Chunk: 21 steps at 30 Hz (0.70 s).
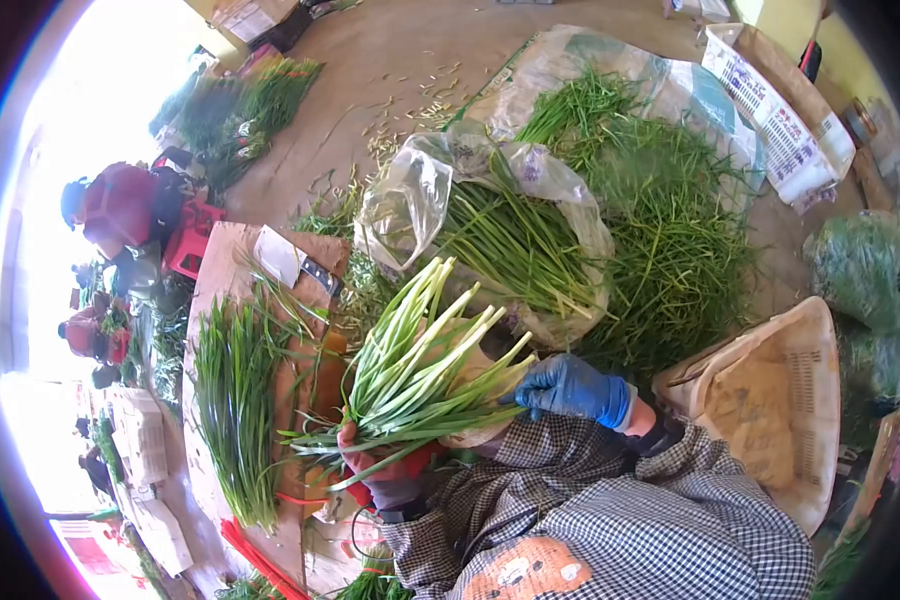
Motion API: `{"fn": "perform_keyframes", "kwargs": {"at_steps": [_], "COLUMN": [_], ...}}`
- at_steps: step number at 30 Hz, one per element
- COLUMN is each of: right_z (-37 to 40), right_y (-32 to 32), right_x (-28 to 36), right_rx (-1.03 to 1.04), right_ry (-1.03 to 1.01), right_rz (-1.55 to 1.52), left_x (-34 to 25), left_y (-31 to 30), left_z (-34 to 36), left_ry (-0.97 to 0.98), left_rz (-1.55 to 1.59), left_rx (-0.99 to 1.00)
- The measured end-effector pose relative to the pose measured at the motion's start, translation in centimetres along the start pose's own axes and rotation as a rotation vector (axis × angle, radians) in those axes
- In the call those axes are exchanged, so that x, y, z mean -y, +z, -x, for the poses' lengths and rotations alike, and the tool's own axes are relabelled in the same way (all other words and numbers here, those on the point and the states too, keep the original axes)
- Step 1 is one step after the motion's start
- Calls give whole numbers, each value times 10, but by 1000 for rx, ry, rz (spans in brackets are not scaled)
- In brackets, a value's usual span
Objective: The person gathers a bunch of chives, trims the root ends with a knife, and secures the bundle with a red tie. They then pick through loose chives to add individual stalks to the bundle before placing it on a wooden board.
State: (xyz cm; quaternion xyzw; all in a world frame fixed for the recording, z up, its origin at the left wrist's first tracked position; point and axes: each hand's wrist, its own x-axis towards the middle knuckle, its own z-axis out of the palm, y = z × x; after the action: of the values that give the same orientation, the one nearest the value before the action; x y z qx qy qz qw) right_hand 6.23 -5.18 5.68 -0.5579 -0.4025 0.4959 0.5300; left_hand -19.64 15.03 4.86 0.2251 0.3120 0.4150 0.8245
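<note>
A bunch of garlic chives point(420, 350), with pale stem ends fanned up and to the right, is held in front of my body. My left hand point(375, 462) wraps round its lower, leafy end. My right hand point(575, 392), in a blue glove, has its fingers pinched at the bunch's right edge, where the stalks meet the fingertips. Just beyond stands a clear plastic bag point(410, 200) with more long green stalks point(520, 245) inside. To the left, a pile of chives point(235, 410) lies on a wooden board point(232, 255) beside a cleaver point(295, 265).
Loose greens point(660, 240) are heaped on a plastic sheet point(590, 50) beyond the bag. An off-white basket point(820, 400) stands at my right, a white crate point(770, 110) farther back. Red strips point(260, 560) lie near the board's front. Other people point(120, 210) are at the far left.
</note>
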Motion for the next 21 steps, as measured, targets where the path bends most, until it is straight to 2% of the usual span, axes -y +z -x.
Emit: {"fn": "perform_keyframes", "kwargs": {"at_steps": [1, 2, 3, 5, 6, 7, 9, 10, 11, 13, 14, 17, 19, 21], "right_z": [4, 5, 5, 1, -7, -10, -17, -17, -19, -23, -22, -14, -10, -6], "right_y": [-1, -3, -3, -5, -3, -1, 2, 3, 2, 0, 0, -6, -7, -6], "right_x": [-2, -5, -5, -1, 1, 0, 4, 19, 19, 22, 26, 22, 23, 30], "right_rx": [1, -67, -63, -151, -77, -82, -53, -71, -65, -247, -238, -265, -256, -312], "right_ry": [-39, -172, -168, -91, 85, 83, -29, -144, -147, -329, -262, -174, -173, -115], "right_rz": [243, 432, 435, 663, 769, 774, 853, 756, 757, 418, 112, 44, 53, -135], "left_x": [2, 2, 7, 13, 9, 6, 2, -7, -7, -6, -2, -2, -1, -2], "left_y": [-4, -7, -6, -3, -4, 23, 85, 76, 58, 45, 40, 20, 39, 36], "left_z": [0, 3, 3, 0, 10, 18, 33, 24, 15, 8, 9, 4, 12, 9], "left_ry": [100, 154, 153, 1165, 501, 503, 252, 98, 103, 9, 36, 30, 81, 33], "left_rz": [-65, -121, -116, -1100, -670, -666, -114, -36, -32, 15, 5, 3, -26, 3], "left_rx": [-61, -64, -67, 99, -49, -45, -170, -5, -9, -19, -39, -16, -87, -51]}}
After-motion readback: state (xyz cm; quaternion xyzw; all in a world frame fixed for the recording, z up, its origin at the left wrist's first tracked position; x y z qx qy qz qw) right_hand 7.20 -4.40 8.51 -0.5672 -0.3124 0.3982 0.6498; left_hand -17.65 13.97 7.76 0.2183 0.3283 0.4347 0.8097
